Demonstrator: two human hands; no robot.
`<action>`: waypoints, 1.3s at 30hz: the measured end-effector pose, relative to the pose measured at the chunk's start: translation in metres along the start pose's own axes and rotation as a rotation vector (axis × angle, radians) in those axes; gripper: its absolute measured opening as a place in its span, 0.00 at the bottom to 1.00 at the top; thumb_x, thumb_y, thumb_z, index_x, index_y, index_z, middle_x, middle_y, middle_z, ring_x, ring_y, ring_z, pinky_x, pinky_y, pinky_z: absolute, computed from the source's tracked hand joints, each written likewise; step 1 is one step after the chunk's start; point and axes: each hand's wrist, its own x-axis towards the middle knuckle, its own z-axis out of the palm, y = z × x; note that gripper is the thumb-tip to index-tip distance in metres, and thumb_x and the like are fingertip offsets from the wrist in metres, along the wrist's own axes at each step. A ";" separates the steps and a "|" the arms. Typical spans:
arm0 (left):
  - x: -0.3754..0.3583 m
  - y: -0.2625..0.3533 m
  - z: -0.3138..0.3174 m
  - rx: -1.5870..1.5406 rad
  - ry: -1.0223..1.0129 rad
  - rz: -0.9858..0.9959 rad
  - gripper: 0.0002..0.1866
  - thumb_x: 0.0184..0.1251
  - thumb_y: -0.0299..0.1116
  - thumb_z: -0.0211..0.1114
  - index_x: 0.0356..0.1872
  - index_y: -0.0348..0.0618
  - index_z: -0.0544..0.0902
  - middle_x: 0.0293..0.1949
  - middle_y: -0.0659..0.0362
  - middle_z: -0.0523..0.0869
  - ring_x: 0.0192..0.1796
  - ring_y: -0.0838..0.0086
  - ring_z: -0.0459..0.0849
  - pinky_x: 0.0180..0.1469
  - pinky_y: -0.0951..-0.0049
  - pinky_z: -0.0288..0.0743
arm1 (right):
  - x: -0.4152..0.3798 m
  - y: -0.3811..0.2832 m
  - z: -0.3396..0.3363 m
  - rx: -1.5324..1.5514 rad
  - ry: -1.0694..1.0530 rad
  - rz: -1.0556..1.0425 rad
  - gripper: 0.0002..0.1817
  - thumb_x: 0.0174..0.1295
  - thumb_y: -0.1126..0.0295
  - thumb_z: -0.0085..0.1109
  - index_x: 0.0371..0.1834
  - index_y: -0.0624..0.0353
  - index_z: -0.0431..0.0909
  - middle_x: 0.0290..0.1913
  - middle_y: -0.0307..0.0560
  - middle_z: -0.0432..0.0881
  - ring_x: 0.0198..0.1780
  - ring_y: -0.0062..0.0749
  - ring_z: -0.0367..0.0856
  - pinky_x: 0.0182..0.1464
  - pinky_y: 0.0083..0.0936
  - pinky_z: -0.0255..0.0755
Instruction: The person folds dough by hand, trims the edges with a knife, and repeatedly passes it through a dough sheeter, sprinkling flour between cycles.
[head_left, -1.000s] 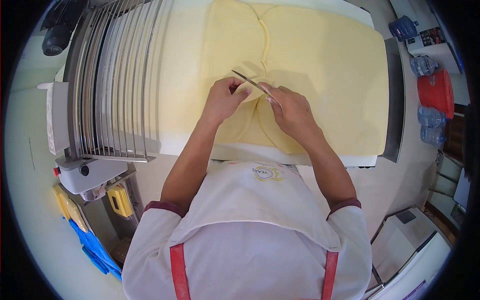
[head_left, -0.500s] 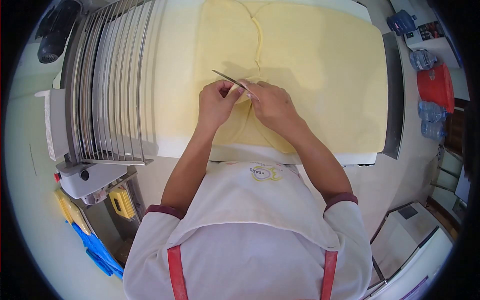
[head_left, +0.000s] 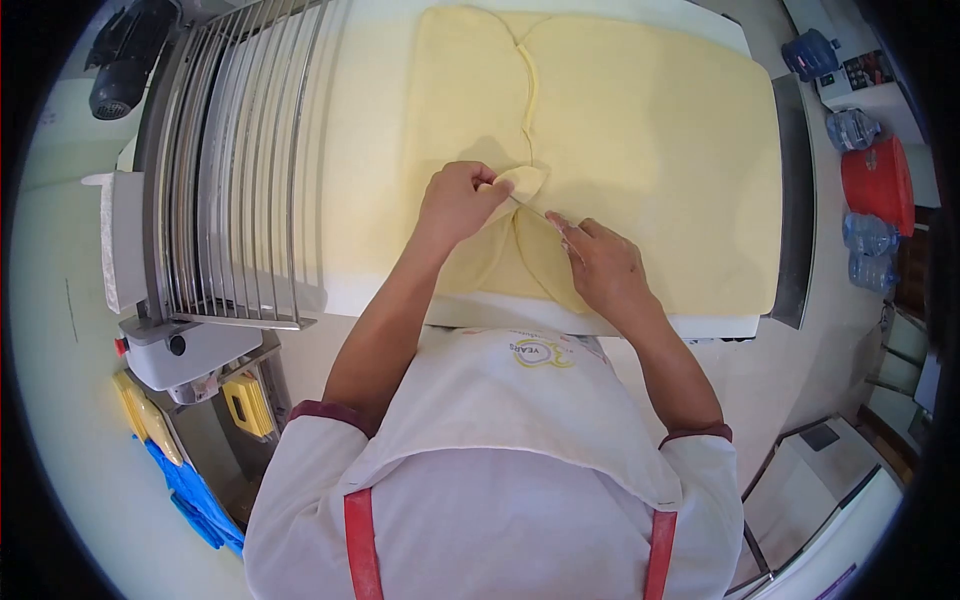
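Observation:
A large pale yellow dough sheet (head_left: 660, 150) lies on the white work surface, with a seam running down its left part. Near the seam, my left hand (head_left: 465, 203) pinches a raised flap of dough (head_left: 522, 183). My right hand (head_left: 605, 262) is closed on the handle of a knife (head_left: 530, 208), to the right of the flap. The thin blade points up and left toward my left fingers, its tip at the flap. Below my hands the dough edges part in a V shape.
A metal bar guard (head_left: 235, 170) stands at the left of the surface, with a machine housing (head_left: 190, 355) below it. At the right are a red tub (head_left: 878, 185), several water bottles (head_left: 852, 130) and a white appliance (head_left: 815, 480).
My right hand has moved right and toward my body with the knife, away from my left hand. The dough flap now shows more fully between my hands.

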 end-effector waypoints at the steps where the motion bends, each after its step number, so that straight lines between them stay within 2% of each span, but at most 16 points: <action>1: 0.000 0.003 0.001 0.079 0.016 0.026 0.15 0.63 0.41 0.69 0.37 0.36 0.85 0.19 0.65 0.77 0.23 0.83 0.71 0.24 0.78 0.63 | 0.001 0.000 0.003 0.002 0.002 0.002 0.21 0.66 0.71 0.53 0.63 0.47 0.77 0.33 0.46 0.79 0.32 0.40 0.82 0.33 0.34 0.77; 4: -0.010 0.016 -0.003 0.120 0.084 0.154 0.13 0.61 0.39 0.69 0.38 0.39 0.85 0.17 0.60 0.78 0.21 0.73 0.74 0.27 0.72 0.68 | 0.013 -0.004 0.006 0.007 0.018 -0.003 0.22 0.65 0.73 0.53 0.62 0.47 0.77 0.33 0.47 0.79 0.32 0.41 0.82 0.33 0.35 0.77; 7: -0.008 0.010 0.001 0.024 0.038 0.179 0.12 0.61 0.38 0.70 0.37 0.40 0.85 0.14 0.62 0.74 0.18 0.77 0.69 0.24 0.73 0.64 | 0.035 -0.013 0.014 0.059 0.083 -0.042 0.23 0.63 0.74 0.53 0.62 0.47 0.77 0.33 0.48 0.79 0.34 0.43 0.82 0.35 0.37 0.77; 10: 0.001 -0.005 -0.001 -0.158 0.163 0.224 0.10 0.63 0.36 0.69 0.36 0.39 0.85 0.13 0.64 0.73 0.18 0.81 0.66 0.22 0.75 0.61 | 0.036 -0.014 0.006 0.081 0.103 -0.054 0.23 0.62 0.74 0.53 0.61 0.46 0.78 0.33 0.49 0.79 0.36 0.44 0.82 0.37 0.39 0.76; 14: -0.010 -0.012 -0.024 -0.317 0.260 0.076 0.15 0.67 0.32 0.66 0.51 0.38 0.81 0.16 0.67 0.75 0.20 0.85 0.67 0.23 0.78 0.61 | 0.016 0.006 -0.027 -0.073 0.024 0.009 0.22 0.63 0.73 0.53 0.61 0.44 0.78 0.35 0.49 0.79 0.38 0.45 0.81 0.39 0.41 0.75; 17: -0.025 -0.019 -0.029 -0.449 0.258 0.068 0.23 0.68 0.28 0.64 0.63 0.38 0.73 0.22 0.66 0.77 0.24 0.84 0.72 0.27 0.80 0.67 | 0.008 0.023 -0.043 -0.132 0.180 0.012 0.24 0.61 0.74 0.56 0.62 0.49 0.77 0.41 0.50 0.81 0.44 0.44 0.81 0.46 0.39 0.76; 20: -0.045 -0.030 -0.018 -0.653 0.150 0.040 0.29 0.66 0.25 0.63 0.68 0.38 0.66 0.33 0.61 0.80 0.34 0.82 0.78 0.35 0.80 0.74 | -0.001 0.030 -0.033 -0.280 0.521 -0.020 0.23 0.59 0.75 0.60 0.60 0.56 0.75 0.46 0.52 0.81 0.51 0.44 0.81 0.52 0.35 0.76; 22: -0.067 -0.024 0.000 -0.806 0.092 0.034 0.31 0.65 0.23 0.64 0.68 0.38 0.65 0.42 0.58 0.79 0.42 0.79 0.81 0.42 0.79 0.77 | -0.013 0.021 -0.002 0.191 0.414 0.022 0.23 0.60 0.75 0.61 0.60 0.60 0.73 0.48 0.55 0.81 0.52 0.45 0.81 0.54 0.35 0.75; 23: -0.076 -0.027 0.011 -0.799 0.054 0.049 0.31 0.64 0.21 0.64 0.68 0.38 0.65 0.45 0.57 0.77 0.43 0.79 0.81 0.43 0.79 0.78 | -0.020 0.009 0.013 0.425 0.356 0.044 0.24 0.60 0.75 0.62 0.60 0.63 0.71 0.48 0.56 0.81 0.53 0.46 0.81 0.55 0.34 0.75; 25: -0.086 -0.036 0.034 -0.784 -0.018 0.081 0.32 0.62 0.18 0.64 0.67 0.39 0.64 0.51 0.56 0.75 0.46 0.77 0.81 0.45 0.77 0.79 | -0.029 -0.025 0.032 0.876 0.109 0.234 0.25 0.61 0.72 0.64 0.61 0.65 0.68 0.49 0.58 0.81 0.52 0.45 0.82 0.54 0.34 0.76; 28: -0.096 -0.037 0.053 -0.794 -0.055 0.095 0.31 0.61 0.16 0.64 0.65 0.39 0.65 0.51 0.56 0.75 0.47 0.77 0.81 0.47 0.77 0.78 | -0.033 -0.044 0.038 0.907 0.157 0.278 0.28 0.60 0.72 0.65 0.61 0.65 0.65 0.49 0.58 0.81 0.49 0.43 0.83 0.51 0.34 0.77; 29: -0.097 -0.039 0.053 -0.776 -0.055 0.058 0.29 0.61 0.17 0.64 0.64 0.38 0.66 0.50 0.57 0.75 0.48 0.77 0.80 0.50 0.77 0.78 | -0.035 -0.044 0.043 0.875 0.149 0.270 0.28 0.59 0.73 0.66 0.61 0.65 0.65 0.49 0.59 0.81 0.48 0.43 0.84 0.48 0.32 0.78; 32: -0.098 -0.037 0.053 -0.871 -0.067 0.063 0.28 0.62 0.18 0.63 0.64 0.38 0.66 0.51 0.56 0.74 0.48 0.78 0.78 0.50 0.77 0.77 | -0.040 -0.050 0.046 0.741 0.079 0.268 0.27 0.58 0.76 0.64 0.60 0.66 0.66 0.47 0.59 0.81 0.46 0.44 0.84 0.47 0.32 0.78; 35: -0.101 -0.036 0.048 -0.836 -0.077 0.050 0.26 0.63 0.19 0.63 0.63 0.36 0.67 0.47 0.58 0.77 0.45 0.79 0.78 0.49 0.77 0.77 | -0.040 -0.048 0.049 0.800 0.127 0.283 0.24 0.57 0.79 0.63 0.58 0.66 0.69 0.48 0.58 0.80 0.46 0.44 0.84 0.47 0.31 0.78; 38: -0.091 -0.021 0.022 -0.780 -0.203 -0.142 0.23 0.64 0.21 0.63 0.61 0.34 0.71 0.40 0.61 0.79 0.42 0.81 0.78 0.45 0.78 0.77 | -0.045 -0.047 0.040 0.734 0.122 0.206 0.21 0.59 0.82 0.60 0.57 0.64 0.73 0.45 0.52 0.82 0.40 0.33 0.82 0.45 0.27 0.76; 39: -0.085 -0.022 0.018 -0.692 -0.246 -0.093 0.22 0.64 0.22 0.63 0.59 0.34 0.73 0.38 0.62 0.79 0.40 0.81 0.78 0.44 0.78 0.76 | -0.047 -0.046 0.041 0.746 0.134 0.195 0.21 0.59 0.82 0.59 0.57 0.64 0.73 0.45 0.51 0.82 0.41 0.34 0.82 0.45 0.27 0.76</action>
